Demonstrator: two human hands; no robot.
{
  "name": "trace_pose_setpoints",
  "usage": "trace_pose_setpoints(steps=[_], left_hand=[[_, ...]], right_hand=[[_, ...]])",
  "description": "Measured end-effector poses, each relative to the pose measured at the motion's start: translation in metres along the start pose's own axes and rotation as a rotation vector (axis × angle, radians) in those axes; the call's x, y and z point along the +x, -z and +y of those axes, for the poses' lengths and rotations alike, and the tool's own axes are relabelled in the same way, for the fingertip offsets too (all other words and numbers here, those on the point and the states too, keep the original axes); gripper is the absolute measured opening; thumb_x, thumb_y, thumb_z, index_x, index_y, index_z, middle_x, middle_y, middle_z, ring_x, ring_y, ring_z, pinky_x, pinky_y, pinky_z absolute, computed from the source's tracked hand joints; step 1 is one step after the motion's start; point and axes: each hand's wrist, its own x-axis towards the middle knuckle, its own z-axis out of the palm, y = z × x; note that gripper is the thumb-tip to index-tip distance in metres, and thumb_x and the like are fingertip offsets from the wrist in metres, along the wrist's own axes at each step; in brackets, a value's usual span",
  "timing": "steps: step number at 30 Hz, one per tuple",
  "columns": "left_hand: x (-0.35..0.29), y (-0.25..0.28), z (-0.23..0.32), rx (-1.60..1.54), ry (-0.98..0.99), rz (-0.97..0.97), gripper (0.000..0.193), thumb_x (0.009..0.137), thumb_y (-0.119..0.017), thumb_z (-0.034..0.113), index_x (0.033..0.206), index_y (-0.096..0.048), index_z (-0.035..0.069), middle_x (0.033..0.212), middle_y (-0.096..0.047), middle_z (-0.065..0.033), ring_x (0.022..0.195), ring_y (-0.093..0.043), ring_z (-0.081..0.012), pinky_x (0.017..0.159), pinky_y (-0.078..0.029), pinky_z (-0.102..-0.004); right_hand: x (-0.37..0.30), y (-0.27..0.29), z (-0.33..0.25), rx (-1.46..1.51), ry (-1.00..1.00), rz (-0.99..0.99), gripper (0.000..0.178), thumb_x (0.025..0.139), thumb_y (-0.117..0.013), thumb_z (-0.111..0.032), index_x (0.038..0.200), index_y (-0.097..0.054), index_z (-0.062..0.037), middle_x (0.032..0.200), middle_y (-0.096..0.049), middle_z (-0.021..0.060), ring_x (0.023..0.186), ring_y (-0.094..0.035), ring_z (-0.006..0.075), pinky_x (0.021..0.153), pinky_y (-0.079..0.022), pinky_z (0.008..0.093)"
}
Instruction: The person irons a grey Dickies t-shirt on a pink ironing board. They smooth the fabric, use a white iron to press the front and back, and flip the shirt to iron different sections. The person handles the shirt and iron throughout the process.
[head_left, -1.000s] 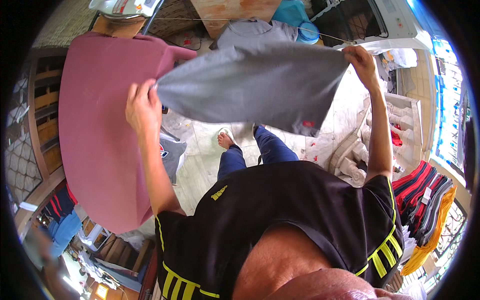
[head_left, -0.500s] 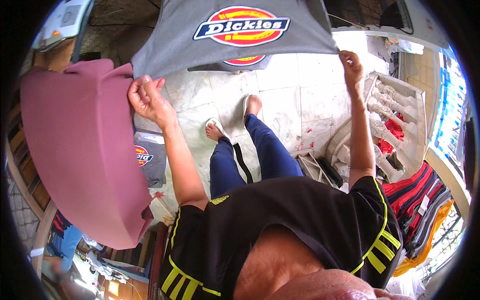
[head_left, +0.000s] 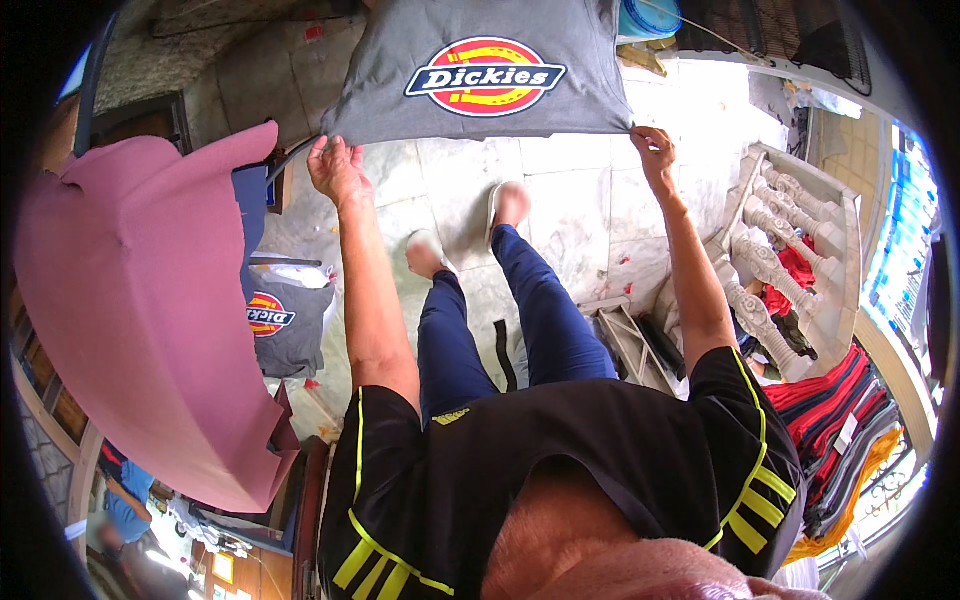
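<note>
- Left hand [head_left: 342, 172] and right hand [head_left: 655, 160] sit closer together than half a second ago; left one now clear of the pink-covered table [head_left: 160, 290].
- Left hand: fingertips pinching one corner of gray garment [head_left: 485, 28], just right of the table's far end.
- Right hand: pinching the opposite corner, well right of the table.
- Gray garment: stretched between both hands, right of the table, print facing up, near edge almost straight, far part out of frame.
- Doing it well, my judgement: keep both pinches level, pull outward evenly so the cloth stays smooth, don't twist a corner, keep it off the tiled floor [head_left: 570, 200].
- Second gray garment [head_left: 268, 350]: close by the table's right side, similar print.
- Blue container [head_left: 650, 18]: right of the table, beyond the right hand.
- Folded cloth pile [head_left: 835, 430]: far right of the table.
</note>
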Motion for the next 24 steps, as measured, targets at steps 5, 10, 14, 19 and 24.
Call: trace_pose_setpoints(steps=[5,10,14,19,24], left_hand=[[0.008,-0.023,0.018,-0.055,-0.006,-0.084,0.034,0.09,-0.071,-0.001,0.116,-0.058,0.016,0.099,-0.065,-0.0012,0.089,-0.063,-0.017,0.079,-0.052,-0.0405],[-0.005,-0.062,0.058,-0.136,-0.105,-0.215,0.033,0.089,-0.071,-0.002,0.116,-0.059,0.015,0.1,-0.064,-0.0008,0.091,-0.063,-0.0161,0.079,-0.052,-0.0377],[0.002,-0.03,0.045,-0.097,-0.107,-0.146,0.034,0.089,-0.072,0.0,0.117,-0.058,0.014,0.108,-0.063,-0.0039,0.098,-0.062,-0.0183,0.082,-0.054,-0.0392],[0.008,0.023,-0.05,-0.188,0.589,-0.094,0.039,0.089,-0.077,0.019,0.124,-0.058,0.015,0.114,-0.061,-0.0071,0.105,-0.061,-0.0235,0.085,-0.053,-0.0407],[-0.047,-0.03,-0.073,-0.251,0.618,-0.17,0.025,0.089,-0.079,0.02,0.107,-0.064,0.013,0.098,-0.064,-0.0003,0.092,-0.058,-0.0161,0.081,-0.05,-0.0366]], right_hand=[[0.013,0.01,0.009,-0.018,0.196,-0.012,0.015,0.08,-0.08,-0.002,0.093,-0.077,-0.0087,0.091,-0.074,0.0045,0.079,-0.065,0.0149,0.068,-0.053,0.0305],[0.014,0.015,-0.007,-0.057,0.093,0.04,0.016,0.079,-0.08,-0.002,0.093,-0.077,-0.0079,0.094,-0.073,0.0057,0.078,-0.065,0.0147,0.068,-0.054,0.0296],[-0.003,0.011,-0.016,-0.148,-0.075,-0.047,0.015,0.079,-0.079,-0.003,0.093,-0.076,-0.0082,0.096,-0.072,0.0087,0.078,-0.067,0.0192,0.069,-0.054,0.0303],[-0.026,-0.009,-0.012,-0.119,-0.084,-0.05,0.016,0.085,-0.076,-0.014,0.1,-0.076,-0.0107,0.098,-0.072,0.0098,0.081,-0.068,0.0202,0.073,-0.055,0.0329],[-0.024,-0.015,-0.014,-0.196,-0.311,-0.136,0.02,0.086,-0.073,-0.012,0.106,-0.072,-0.0091,0.106,-0.068,0.0108,0.084,-0.067,0.0233,0.077,-0.056,0.0351]])
